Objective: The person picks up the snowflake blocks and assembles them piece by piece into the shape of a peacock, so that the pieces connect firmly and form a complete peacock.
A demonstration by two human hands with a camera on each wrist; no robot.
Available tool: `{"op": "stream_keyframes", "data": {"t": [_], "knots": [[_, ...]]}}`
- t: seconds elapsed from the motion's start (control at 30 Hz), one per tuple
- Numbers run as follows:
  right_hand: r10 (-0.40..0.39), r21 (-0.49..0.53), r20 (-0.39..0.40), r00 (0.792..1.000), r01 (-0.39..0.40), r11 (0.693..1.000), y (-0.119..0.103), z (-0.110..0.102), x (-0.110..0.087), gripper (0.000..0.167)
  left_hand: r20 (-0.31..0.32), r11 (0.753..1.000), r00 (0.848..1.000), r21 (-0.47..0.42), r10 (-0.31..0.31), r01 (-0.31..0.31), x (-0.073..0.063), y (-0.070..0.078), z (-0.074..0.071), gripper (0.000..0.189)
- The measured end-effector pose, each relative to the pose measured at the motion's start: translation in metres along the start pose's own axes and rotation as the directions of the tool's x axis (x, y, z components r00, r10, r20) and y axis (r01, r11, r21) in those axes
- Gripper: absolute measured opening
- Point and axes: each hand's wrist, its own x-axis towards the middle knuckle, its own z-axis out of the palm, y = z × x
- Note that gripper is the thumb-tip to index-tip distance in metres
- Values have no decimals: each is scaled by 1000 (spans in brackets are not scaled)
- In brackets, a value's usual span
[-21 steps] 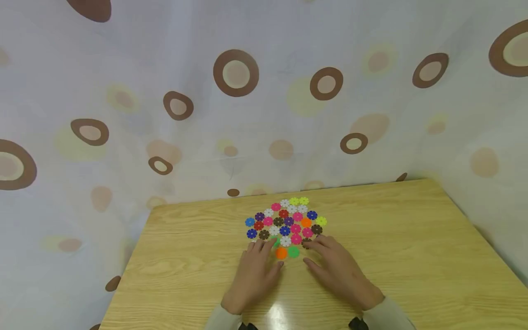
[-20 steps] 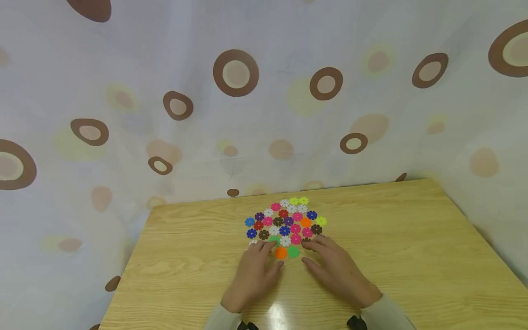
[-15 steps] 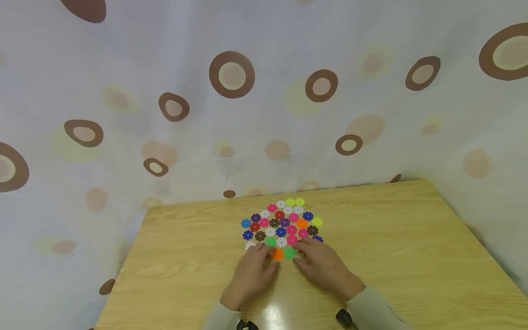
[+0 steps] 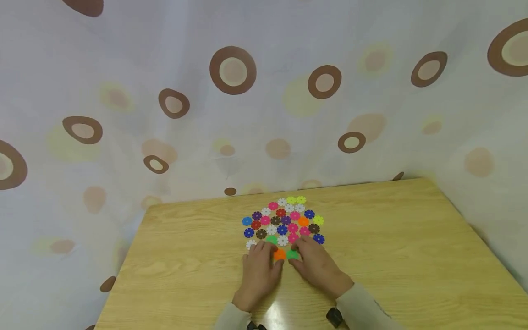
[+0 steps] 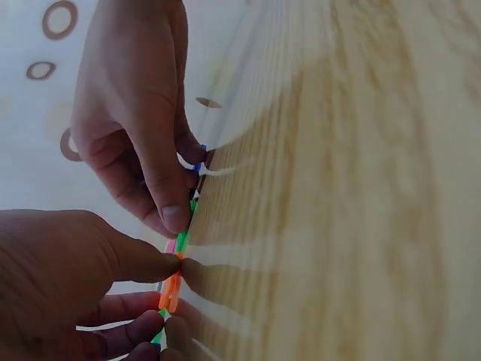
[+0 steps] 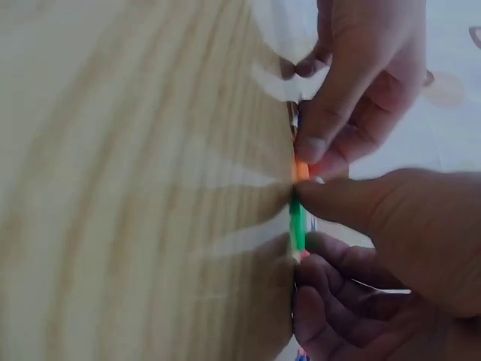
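Small notched interlocking plastic discs in many colours lie flat in a cluster on the wooden table. At its near side, my left hand (image 4: 259,271) pinches an orange disc (image 4: 280,255) between thumb and index finger. To the right of it, my right hand (image 4: 318,266) has thumb and index finger at opposite edges of a green disc (image 4: 292,255). Both discs show edge-on, low over the tabletop, in the wrist views: orange disc (image 5: 170,292) and green disc (image 6: 297,228). Another green disc (image 4: 271,239) lies by the left fingertips. The hands cover some nearby discs.
The table (image 4: 396,247) reaches a patterned curtain (image 4: 255,114) at its back edge. Behind the hands, the cluster runs up to yellow discs (image 4: 296,200) at the far end. A dark blue disc (image 4: 318,239) lies just right of the right hand.
My right hand has moved left, and its thumb and index finger have closed in on the green disc. The left fingers have closed in on the orange disc. The dark blue disc at right is uncovered.
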Motion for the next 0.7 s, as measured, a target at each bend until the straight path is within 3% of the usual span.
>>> {"op": "stream_keyframes", "data": {"t": [0.13, 0.3, 0.4, 0.5, 0.6, 0.7], "knots": [[66, 183, 27, 997, -70, 981, 8, -2, -2, 26, 9, 990, 1000, -139, -22, 23, 1, -1, 4, 25], [58, 388, -1, 998, -53, 920, 16, 0, -8, 19, 36, 939, 998, -339, -52, 61, 2, -7, 4, 20], [74, 444, -52, 996, -43, 895, 17, 0, -9, 12, 79, 878, 993, -466, -84, 111, 3, -10, -2, 13], [101, 469, -95, 990, -45, 882, 17, -1, -8, 10, 127, 799, 985, -577, -116, 168, 6, -11, -9, 11], [103, 496, -110, 989, -35, 868, 17, -4, -8, 9, 180, 722, 972, -652, -151, 232, 8, -10, -14, 13], [71, 520, -125, 990, 5, 854, 15, -6, -9, 9, 218, 662, 959, -695, -179, 282, 9, -8, -19, 17]]}}
